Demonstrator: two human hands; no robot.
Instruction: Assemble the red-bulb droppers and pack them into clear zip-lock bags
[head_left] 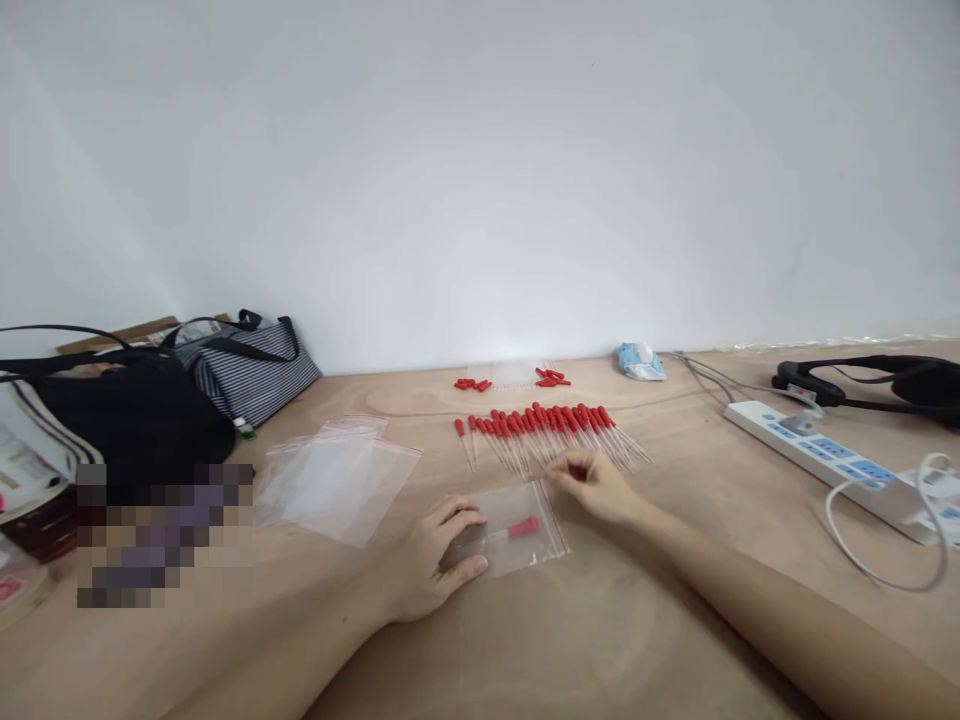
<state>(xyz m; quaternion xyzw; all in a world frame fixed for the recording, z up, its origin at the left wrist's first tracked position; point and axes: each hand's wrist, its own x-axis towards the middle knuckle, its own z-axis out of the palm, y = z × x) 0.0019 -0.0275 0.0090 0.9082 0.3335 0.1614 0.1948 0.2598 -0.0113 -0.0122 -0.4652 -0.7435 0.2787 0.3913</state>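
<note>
A clear zip-lock bag (499, 558) with a red strip along its right end lies in front of me. Inside it is one dropper with a red rubber bulb (523, 527); its tip end is hidden by my fingers. My left hand (435, 560) holds the bag's left end, thumb and fingers apart on the plastic. At the upper right corner, by the red strip, my right hand (589, 482) pinches the bag's edge with thumb and forefinger. Just beyond lies a row of several droppers (555, 420) with red bulbs, their thin clear tubes pointing toward me.
Flat clear bags (334, 480) are piled at left. Loose red bulbs (553, 378) lie by the wall, near a crumpled blue-white packet (640, 362). A power strip (825, 455) with cables and a black headset (870, 385) stand right. A striped bag (255, 370) and black bag (142, 410) sit left.
</note>
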